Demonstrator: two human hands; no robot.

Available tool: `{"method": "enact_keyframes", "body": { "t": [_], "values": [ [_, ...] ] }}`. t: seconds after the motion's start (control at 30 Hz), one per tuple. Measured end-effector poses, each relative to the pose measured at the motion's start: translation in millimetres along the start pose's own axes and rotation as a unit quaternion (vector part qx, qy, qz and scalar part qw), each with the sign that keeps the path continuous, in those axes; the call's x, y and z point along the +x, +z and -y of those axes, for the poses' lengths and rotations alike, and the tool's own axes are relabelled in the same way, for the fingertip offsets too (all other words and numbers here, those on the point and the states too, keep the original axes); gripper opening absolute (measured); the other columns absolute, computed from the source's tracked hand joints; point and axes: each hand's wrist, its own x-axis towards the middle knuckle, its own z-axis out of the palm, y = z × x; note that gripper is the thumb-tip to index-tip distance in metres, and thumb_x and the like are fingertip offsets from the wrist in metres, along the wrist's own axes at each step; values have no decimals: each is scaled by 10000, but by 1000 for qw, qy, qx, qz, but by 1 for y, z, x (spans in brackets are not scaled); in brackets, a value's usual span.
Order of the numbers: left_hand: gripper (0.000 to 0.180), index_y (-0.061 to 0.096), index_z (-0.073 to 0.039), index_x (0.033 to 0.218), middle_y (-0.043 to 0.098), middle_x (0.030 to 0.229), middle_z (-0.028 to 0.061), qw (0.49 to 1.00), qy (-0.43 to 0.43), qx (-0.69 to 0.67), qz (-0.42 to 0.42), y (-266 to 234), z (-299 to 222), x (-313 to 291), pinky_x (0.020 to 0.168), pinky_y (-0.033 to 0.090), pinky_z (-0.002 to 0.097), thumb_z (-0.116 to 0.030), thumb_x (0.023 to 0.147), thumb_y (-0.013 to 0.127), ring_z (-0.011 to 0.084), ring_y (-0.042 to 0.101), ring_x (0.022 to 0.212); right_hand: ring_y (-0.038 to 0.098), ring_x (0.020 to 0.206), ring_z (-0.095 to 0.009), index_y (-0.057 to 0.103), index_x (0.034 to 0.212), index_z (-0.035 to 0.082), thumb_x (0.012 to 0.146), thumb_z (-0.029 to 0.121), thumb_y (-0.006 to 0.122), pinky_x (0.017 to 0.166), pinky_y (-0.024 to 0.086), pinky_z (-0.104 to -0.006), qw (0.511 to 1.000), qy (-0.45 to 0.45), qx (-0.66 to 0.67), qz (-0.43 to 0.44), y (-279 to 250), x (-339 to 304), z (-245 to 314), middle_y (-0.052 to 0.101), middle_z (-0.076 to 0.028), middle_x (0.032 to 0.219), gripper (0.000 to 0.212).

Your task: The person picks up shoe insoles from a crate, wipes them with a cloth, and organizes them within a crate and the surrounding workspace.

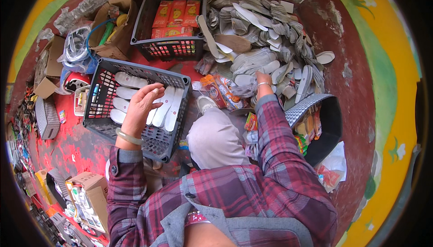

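My left hand (143,105), with a pale bangle at its wrist, hovers over a dark plastic crate (96,123). Its fingers are stretched out and apart, with nothing in them. White insoles (169,107) lie in rows inside this crate, partly hidden by that hand. On the other side, my right hand (263,79) reaches to the near edge of a big heap of grey and white insoles (252,30). Its fingers look drawn together against the heap; what they hold, if anything, I cannot make out. A clear plastic bag (244,90) lies just left of it.
Behind stands another dark crate (173,48) with red-orange boxes (178,12). A dark patterned bin (331,127) holds packets at my right. Cardboard boxes (124,46) and a carton (97,193) of small goods stand to the left. Orange packets (214,91) lie by my shoe (206,103).
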Motion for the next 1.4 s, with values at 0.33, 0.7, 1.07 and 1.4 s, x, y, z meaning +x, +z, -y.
{"method": "enact_keyframes", "body": {
  "t": [0.33, 0.7, 1.07, 1.4],
  "values": [
    [322, 539, -21, 1170, 596, 1108, 88, 999, -8, 32, -5, -8, -5, -1, 804, 469, 261, -216, 918, 495, 172, 565, 1036, 520, 1101, -320, 550, 1172, -12, 753, 506, 612, 951, 377, -387, 988, 79, 16, 134, 47, 103, 0, 541, -167, 1216, 669],
    [311, 539, -18, 1164, 596, 1104, 86, 998, 6, 58, -4, -12, 3, 2, 801, 465, 259, -209, 927, 478, 170, 563, 1036, 604, 747, -248, 574, 1008, -85, 606, 116, 727, 666, 488, -376, 828, 74, 538, 139, 49, 80, -65, 613, -143, 955, 475],
    [319, 546, -13, 1150, 603, 1064, 72, 998, 23, 54, -15, -20, 5, -7, 781, 468, 254, -228, 917, 504, 145, 576, 971, 593, 852, -202, 567, 1068, 19, 689, -5, 675, 772, 484, -333, 646, -136, 694, 287, -41, -40, -38, 603, -66, 981, 394],
    [308, 563, -28, 1136, 612, 1018, 50, 998, 47, 29, -12, -18, -6, -19, 769, 459, 255, -235, 912, 518, 125, 576, 920, 571, 967, -230, 503, 1175, 7, 709, 49, 679, 882, 448, -342, 601, -318, 643, 353, -135, -140, 57, 586, -78, 1072, 500]
  ]
}}
